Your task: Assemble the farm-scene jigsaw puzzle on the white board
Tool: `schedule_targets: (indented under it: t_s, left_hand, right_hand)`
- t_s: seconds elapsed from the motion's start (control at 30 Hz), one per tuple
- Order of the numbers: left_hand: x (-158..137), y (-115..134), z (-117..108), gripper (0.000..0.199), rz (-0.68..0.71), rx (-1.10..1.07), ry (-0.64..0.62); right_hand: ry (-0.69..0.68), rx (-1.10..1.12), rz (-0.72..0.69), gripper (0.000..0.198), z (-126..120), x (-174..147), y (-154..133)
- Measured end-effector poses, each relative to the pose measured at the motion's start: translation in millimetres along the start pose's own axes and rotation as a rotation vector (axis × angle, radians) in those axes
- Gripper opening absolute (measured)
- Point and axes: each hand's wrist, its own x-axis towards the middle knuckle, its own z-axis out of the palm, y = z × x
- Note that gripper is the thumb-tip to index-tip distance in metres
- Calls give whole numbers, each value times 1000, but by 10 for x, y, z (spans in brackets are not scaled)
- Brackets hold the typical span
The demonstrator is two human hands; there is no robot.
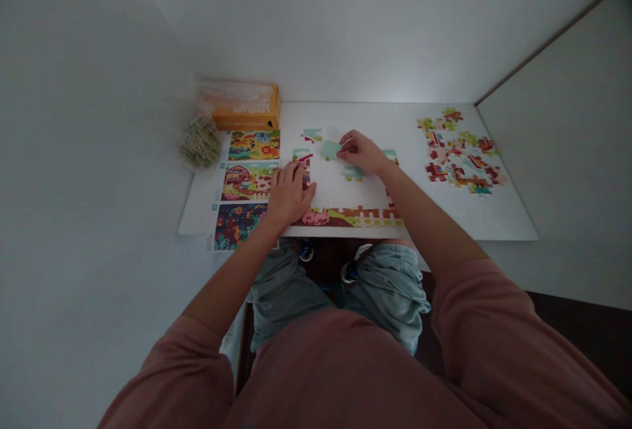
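Observation:
Between the thumb and fingers of my right hand (363, 152) is a pale green puzzle piece (330, 149), just above the white table. My left hand (289, 193) lies flat with fingers spread, over the left side of a partly joined puzzle frame (350, 216). That frame's bottom row shows a pink pig, brown ground and a white fence. A joined bit with a red roof (305, 158) sticks out past my left fingertips. Beyond it lies a loose blue-green piece (313, 134). Under my right wrist are more green pieces (353, 173), partly hidden.
Many loose puzzle pieces (461, 156) are spread at the right of the white table (469, 212). To the left is a reference sheet (251, 179) with three pictures. An orange box (247, 116) and a bag of pieces (200, 143) stand behind it. Walls border the table.

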Motion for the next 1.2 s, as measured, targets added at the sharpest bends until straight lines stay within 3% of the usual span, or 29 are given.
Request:
schedule_targets:
  t_s: [0.2, 0.37, 0.5, 0.77, 1.0, 1.2]
  left_hand:
    - [-22, -11, -9, 42, -20, -11, 1]
    - [-30, -20, -27, 42, -23, 1, -1]
    - [-29, -29, -38, 41, -19, 1, 6]
    - [-28, -40, -65, 41, -26, -11, 0]
    - [-40, -37, -106, 42, -42, -31, -22]
    - [-58, -50, -108, 40, -40, -27, 4]
  right_hand:
    - [44, 48, 14, 23, -48, 68, 56]
    - [140, -282, 78, 24, -246, 123, 228]
    - [248, -532, 62, 29, -181, 259, 209]
    - [23, -575, -90, 44, 303, 563, -190]
    - [-17, -565, -26, 32, 272, 615, -192]
    - [-46, -376, -6, 35, 159, 459, -251]
